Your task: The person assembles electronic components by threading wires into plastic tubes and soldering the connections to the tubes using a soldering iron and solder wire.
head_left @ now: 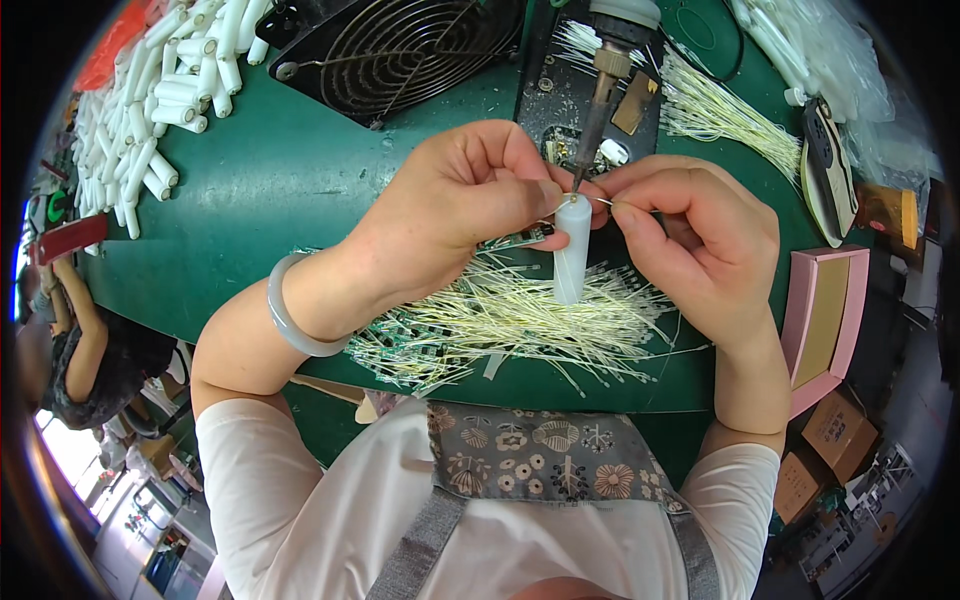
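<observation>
Green and smooth, the bench has a heap of small white tubes at its far left and a round black fan with a wire cover near the back. One smooth white plastic-looking tube stands nearly upright between the two hands, its top right by the tip of a grey metal soldering iron that points down. The left hand is pinched close at the tube's top and seems to be holding it. The right hand has its thumb and finger squeezed on a thin pale wire.

Fingers are very near the iron. If it is hot, a small slip could burn a fingertip. If the left grip gets loose, the tube could tip away from the iron. A hard tug could pull the wire off its spot. Too much heat might melt the tube's top. Loose ends in the messy pile of yellow-white wires below could snag a hand.
</observation>
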{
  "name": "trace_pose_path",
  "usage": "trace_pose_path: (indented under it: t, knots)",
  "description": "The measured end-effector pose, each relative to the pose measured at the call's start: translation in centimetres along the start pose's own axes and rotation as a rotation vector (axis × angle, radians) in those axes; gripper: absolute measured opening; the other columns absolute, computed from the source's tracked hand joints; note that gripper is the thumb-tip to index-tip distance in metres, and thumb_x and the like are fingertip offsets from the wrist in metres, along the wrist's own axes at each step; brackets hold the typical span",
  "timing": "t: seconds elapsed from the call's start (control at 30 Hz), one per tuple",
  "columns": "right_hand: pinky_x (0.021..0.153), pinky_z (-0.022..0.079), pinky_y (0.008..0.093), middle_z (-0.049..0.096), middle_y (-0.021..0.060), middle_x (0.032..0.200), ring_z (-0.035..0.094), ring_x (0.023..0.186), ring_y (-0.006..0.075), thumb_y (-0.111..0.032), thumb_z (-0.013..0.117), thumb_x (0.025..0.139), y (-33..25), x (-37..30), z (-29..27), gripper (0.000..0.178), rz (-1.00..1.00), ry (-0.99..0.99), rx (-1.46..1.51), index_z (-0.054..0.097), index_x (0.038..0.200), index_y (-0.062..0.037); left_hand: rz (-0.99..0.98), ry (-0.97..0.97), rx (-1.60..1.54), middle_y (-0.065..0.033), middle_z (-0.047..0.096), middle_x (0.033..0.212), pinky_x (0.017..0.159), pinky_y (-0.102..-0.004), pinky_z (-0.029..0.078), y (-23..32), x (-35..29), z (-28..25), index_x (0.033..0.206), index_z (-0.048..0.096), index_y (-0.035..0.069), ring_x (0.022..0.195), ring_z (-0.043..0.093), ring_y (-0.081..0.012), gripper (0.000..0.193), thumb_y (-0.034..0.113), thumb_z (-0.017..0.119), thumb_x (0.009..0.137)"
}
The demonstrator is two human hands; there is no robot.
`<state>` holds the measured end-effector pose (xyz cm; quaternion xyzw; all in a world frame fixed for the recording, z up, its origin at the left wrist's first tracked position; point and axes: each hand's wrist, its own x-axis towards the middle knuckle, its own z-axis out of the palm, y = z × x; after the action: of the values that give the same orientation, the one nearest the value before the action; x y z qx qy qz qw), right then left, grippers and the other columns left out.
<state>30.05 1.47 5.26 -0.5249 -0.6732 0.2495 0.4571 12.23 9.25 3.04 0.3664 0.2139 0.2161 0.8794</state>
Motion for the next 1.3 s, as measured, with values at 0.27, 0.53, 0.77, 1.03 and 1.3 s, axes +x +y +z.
trace_pose_path:
  t: [0.27, 0.53, 0.77, 1.03, 1.3]
  knots:
    - [0.050, 0.047, 0.0235, 0.063, 0.0096, 0.073, 0.060, 0.059, 0.0162, 0.002, 0.062, 0.069, -0.17, 0.04, -0.04, 0.006, 0.022, -0.017, 0.019, 0.058, 0.072, 0.0003, -0.026, 0.015, 0.028, -0.0116, 0.061, 0.086, 0.068, -0.0275, 0.050, 0.07, -0.05, 0.08, 0.074, 0.050, 0.001, 0.080, 0.059, -0.0150, 0.007, -0.003, 0.049, 0.079]
    - [0.052, 0.047, 0.0233, 0.063, 0.0094, 0.074, 0.060, 0.060, 0.0160, 0.002, 0.062, 0.069, 0.05, 0.12, -0.04, 0.005, 0.006, -0.008, -0.013, 0.058, 0.072, 0.0002, -0.021, 0.007, 0.007, -0.0126, 0.061, 0.085, 0.067, -0.0274, 0.050, 0.16, 0.13, -0.02, 0.074, 0.050, 0.000, 0.078, 0.060, -0.0157, 0.006, -0.005, 0.049, 0.078]
    - [0.051, 0.047, 0.0224, 0.063, 0.0089, 0.075, 0.060, 0.059, 0.0143, 0.002, 0.063, 0.069, -0.07, 0.09, 0.06, 0.006, 0.003, 0.007, 0.003, 0.059, 0.073, 0.0001, -0.008, 0.022, 0.018, -0.0121, 0.061, 0.085, 0.067, -0.0275, 0.051, 0.23, 0.05, 0.18, 0.075, 0.051, 0.000, 0.079, 0.060, -0.0159, 0.005, -0.005, 0.049, 0.078]
    - [0.052, 0.048, 0.0228, 0.063, 0.0097, 0.075, 0.060, 0.060, 0.0148, 0.002, 0.063, 0.069, -0.11, 0.01, 0.16, 0.006, 0.003, 0.021, 0.027, 0.059, 0.074, 0.0005, -0.018, 0.037, 0.039, -0.0108, 0.061, 0.084, 0.067, -0.0271, 0.050, 0.50, -0.05, 0.35, 0.075, 0.051, 0.000, 0.080, 0.060, -0.0155, 0.005, -0.004, 0.050, 0.078]
    - [0.052, 0.048, 0.0229, 0.063, 0.0096, 0.074, 0.061, 0.062, 0.0152, 0.004, 0.062, 0.069, -0.37, 0.07, 0.04, 0.006, 0.019, 0.011, 0.010, 0.059, 0.073, 0.0009, -0.028, 0.062, 0.125, -0.0131, 0.059, 0.086, 0.060, -0.0223, 0.045, 0.63, -0.15, 0.61, 0.070, 0.045, 0.003, 0.069, 0.056, -0.0127, 0.010, 0.001, 0.050, 0.077]
